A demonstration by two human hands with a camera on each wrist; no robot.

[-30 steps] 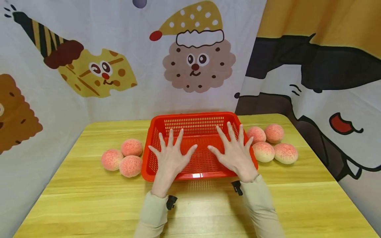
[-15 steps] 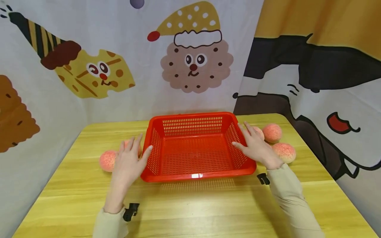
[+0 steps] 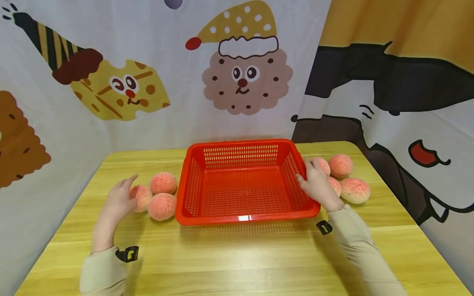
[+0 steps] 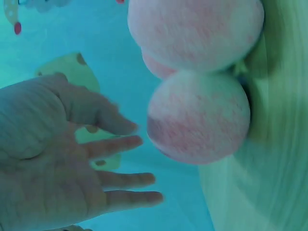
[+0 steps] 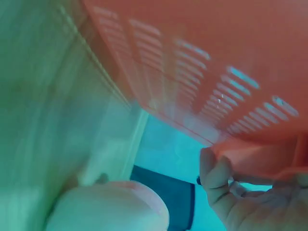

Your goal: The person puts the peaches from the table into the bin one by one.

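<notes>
In the head view my left hand [image 3: 117, 201] is at the left side of the leftmost peach [image 3: 141, 199], its fingers loosely extended. The left wrist view shows these fingers a little apart, with the thumb and fingertips close to a pink peach [image 4: 199, 118]. Two more peaches lie against it, one behind [image 3: 163, 183] and one in front [image 3: 162, 206]. On the other side, my right hand [image 3: 319, 187] grips the right rim of a red plastic basket [image 3: 218, 220]. In the right wrist view its fingers curl under that rim, beside the slotted basket wall [image 5: 163, 67]. The basket holds nothing.
Several peaches [image 3: 355, 190] sit to the right of the basket, partly hidden by my right hand. Everything rests on a wooden table [image 3: 237, 263]. A printed cartoon curtain [image 3: 148, 135] hangs behind the table and along both sides.
Both hands have left their spread pose over the basket. The left has moved left past the peaches to the outermost one; the right has moved to the basket's right rim and taken hold of it.
</notes>
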